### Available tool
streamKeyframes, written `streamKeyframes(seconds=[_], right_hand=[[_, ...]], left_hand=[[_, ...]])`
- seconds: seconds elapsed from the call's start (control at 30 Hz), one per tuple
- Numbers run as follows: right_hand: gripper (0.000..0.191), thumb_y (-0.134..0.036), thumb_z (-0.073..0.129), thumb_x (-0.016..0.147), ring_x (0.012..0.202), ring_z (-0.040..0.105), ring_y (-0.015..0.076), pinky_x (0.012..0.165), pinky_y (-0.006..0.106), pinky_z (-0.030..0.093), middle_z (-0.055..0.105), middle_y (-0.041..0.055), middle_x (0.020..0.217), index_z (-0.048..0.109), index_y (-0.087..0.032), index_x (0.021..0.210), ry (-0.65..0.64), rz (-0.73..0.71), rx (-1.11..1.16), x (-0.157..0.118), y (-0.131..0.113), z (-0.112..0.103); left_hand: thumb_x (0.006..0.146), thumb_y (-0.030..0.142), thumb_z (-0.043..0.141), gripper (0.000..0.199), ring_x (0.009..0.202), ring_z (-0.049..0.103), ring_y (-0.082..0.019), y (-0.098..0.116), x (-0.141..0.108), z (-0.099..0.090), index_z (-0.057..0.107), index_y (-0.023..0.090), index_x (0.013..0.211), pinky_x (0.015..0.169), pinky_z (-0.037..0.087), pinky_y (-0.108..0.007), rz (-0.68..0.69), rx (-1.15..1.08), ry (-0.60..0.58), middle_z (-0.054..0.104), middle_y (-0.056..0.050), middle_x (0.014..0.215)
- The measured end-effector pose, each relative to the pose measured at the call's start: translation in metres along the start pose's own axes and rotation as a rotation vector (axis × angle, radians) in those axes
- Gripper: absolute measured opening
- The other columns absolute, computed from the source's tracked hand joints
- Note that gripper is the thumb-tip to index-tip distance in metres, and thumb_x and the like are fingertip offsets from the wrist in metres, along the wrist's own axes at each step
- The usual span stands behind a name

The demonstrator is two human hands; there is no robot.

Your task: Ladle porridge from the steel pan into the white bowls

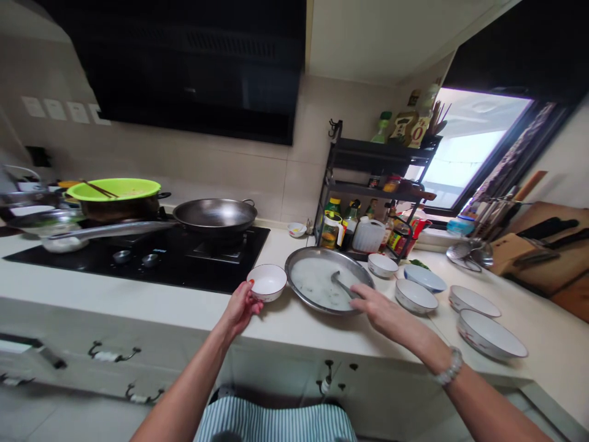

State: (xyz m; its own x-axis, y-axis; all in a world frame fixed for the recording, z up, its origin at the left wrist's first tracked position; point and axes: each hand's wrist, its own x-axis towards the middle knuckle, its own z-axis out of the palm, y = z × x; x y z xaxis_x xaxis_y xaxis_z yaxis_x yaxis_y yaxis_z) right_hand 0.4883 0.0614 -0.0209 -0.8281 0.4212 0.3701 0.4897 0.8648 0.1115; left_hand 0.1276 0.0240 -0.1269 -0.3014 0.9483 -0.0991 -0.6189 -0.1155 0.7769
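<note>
My left hand (242, 308) grips the near left rim of a small white bowl (267, 280), which looks bare inside. Just right of that bowl, a wide metal basin (298, 293) stands on the counter with whitish, cloudy content in it. My right hand (375, 307) is closed on the handle of a metal ladle (339, 282), whose head rests in the content near the middle of the basin. Further right stand several bowls, among them a white bowl (416, 296), a blue bowl (425, 278) and a larger white bowl (491, 333).
A wok (215, 213) and a pot under a green basin (119, 189) stand on the black stove (175, 264) at left. Behind the metal basin is a dark rack (381, 187) with bottles. Knives in a block (515, 253) and cutting boards lean at right.
</note>
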Motion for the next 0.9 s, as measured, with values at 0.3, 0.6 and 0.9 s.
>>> streamKeyframes(seconds=[0.3, 0.6, 0.9], right_hand=[[0.024, -0.018, 0.049, 0.093, 0.086, 0.072, 0.0207, 0.074, 0.031, 0.060, 0.072, 0.0112, 0.101, 0.072, -0.020, 0.101, 0.484, 0.211, 0.221, -0.010, -0.004, 0.012], [0.028, -0.042, 0.061, 0.081, 0.047, 0.062, 0.0184, 0.050, 0.029, 0.054, 0.068, 0.0045, 0.057, 0.070, -0.016, 0.088, 0.694, 0.790, 0.701, -0.005, -0.018, 0.018], [0.033, -0.047, 0.066, 0.079, 0.049, 0.060, 0.0165, 0.051, 0.029, 0.053, 0.065, 0.0028, 0.063, 0.070, -0.016, 0.089, 0.603, 0.735, 0.818, 0.015, -0.023, 0.028]], left_hand=[[0.079, 0.035, 0.071, 0.031, 0.040, 0.059, -0.013, -0.002, 0.001, -0.002, 0.044, 0.020, 0.081, 0.030, 0.042, -0.017, 0.011, -0.009, -0.016, 0.047, 0.009, 0.053], [0.076, 0.037, 0.074, 0.035, 0.040, 0.059, -0.013, -0.002, 0.002, -0.003, 0.044, 0.020, 0.080, 0.030, 0.041, -0.016, 0.018, -0.007, -0.018, 0.048, 0.008, 0.053], [0.076, 0.039, 0.074, 0.036, 0.040, 0.059, -0.013, -0.002, 0.002, -0.003, 0.043, 0.020, 0.078, 0.030, 0.040, -0.016, 0.021, 0.012, -0.008, 0.048, 0.008, 0.053]])
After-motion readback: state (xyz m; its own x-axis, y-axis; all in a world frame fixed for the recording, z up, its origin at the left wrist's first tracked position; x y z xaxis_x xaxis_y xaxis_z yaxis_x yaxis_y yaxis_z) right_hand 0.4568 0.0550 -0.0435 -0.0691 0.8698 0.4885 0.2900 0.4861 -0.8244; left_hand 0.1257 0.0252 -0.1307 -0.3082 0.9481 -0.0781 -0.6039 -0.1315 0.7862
